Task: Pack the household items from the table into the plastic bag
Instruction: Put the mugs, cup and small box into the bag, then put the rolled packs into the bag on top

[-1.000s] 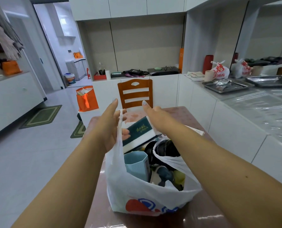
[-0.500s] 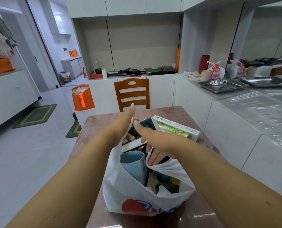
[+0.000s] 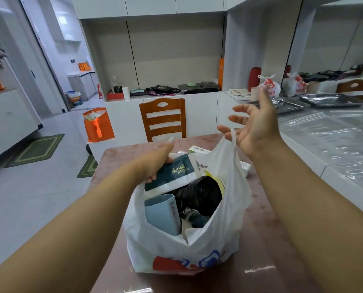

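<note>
A white plastic bag (image 3: 197,246) with a red and blue print stands open on the reddish table (image 3: 265,261). Inside it are a light blue box (image 3: 161,214), a black roll (image 3: 199,195) and other items. My left hand (image 3: 155,161) grips a dark green and white box (image 3: 176,172) at the bag's left rim, one end down inside the bag. My right hand (image 3: 254,127) is raised to the right with fingers spread, and the bag's right handle (image 3: 232,136) is hooked at its thumb and pulled upward. A white and green carton (image 3: 198,149) lies on the table behind the bag.
A wooden chair (image 3: 163,119) stands at the table's far end, with an orange bag (image 3: 98,125) to its left. To the right runs a white counter (image 3: 335,140) with metal trays (image 3: 328,100) and a tied plastic bag (image 3: 270,86). Green mats lie on the floor at left.
My right hand left the bag's mouth and rose to the right, lifting the bag's right handle. The left hand stays on the green box, which sits lower in the bag.
</note>
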Tool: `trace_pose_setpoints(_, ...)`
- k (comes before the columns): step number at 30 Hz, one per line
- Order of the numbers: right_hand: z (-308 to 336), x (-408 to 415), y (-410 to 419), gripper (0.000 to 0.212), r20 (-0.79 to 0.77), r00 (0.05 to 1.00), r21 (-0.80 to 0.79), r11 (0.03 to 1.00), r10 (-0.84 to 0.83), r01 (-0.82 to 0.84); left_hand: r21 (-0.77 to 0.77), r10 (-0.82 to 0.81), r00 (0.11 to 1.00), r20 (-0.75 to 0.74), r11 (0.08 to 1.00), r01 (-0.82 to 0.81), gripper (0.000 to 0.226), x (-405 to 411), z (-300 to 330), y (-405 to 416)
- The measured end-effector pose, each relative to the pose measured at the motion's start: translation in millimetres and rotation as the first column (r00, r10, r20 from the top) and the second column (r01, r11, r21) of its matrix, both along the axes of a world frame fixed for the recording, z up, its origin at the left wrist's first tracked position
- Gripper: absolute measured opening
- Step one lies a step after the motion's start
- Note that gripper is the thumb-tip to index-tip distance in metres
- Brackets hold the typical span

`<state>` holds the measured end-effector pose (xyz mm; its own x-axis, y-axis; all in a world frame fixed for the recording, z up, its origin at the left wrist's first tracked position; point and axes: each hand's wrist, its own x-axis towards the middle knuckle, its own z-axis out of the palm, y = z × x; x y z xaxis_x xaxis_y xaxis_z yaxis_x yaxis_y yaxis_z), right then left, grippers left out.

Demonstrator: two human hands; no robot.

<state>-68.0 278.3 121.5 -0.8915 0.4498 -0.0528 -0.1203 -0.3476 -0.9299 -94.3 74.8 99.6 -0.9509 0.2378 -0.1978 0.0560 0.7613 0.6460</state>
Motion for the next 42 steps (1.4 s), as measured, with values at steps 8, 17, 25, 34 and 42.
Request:
trace_pose_setpoints(8, 17.5, -20.6, -3.4, 0.062, -0.146, 0.989, 0.267, 0.963, 0.012, 0.027, 0.705, 0.227, 0.945, 0.235, 0.629, -0.327, 0.087, -49.9, 34.3, -38.2)
trace_pose_setpoints(17, -9.1, -37.3, -3.8, 0.07, 0.35, 0.934, 0.7, 0.642, 0.073, -0.312, 0.587, 0.275, 0.903, 0.331, 0.689, -0.425, 0.038, -48.0, 7.4, -29.7)
trace_pose_setpoints(25, 8.3, -101.9, 28.3, 0.075, 0.418, 0.907, 0.754, 0.577, -0.05, -0.315, 0.544, 0.253, 0.925, 0.285, 0.752, -0.373, 0.042, -71.7, 5.8, -22.5)
trace_pose_setpoints(34, -110.3, -207.1, 105.4, 0.03, 0.513, 0.851, 0.717, 0.604, -0.118, -0.348, 0.296, 0.488, 0.871, 0.048, 0.826, -0.48, 0.085, -176.6, -8.3, -43.3)
trace_pose_setpoints(42, -183.0, -264.9, 123.9, 0.045, 0.629, 0.774, 0.678, 0.537, -0.072, -0.502, 0.264, 0.334, 0.929, 0.158, 0.893, -0.366, 0.071, -245.3, -31.3, 8.1)
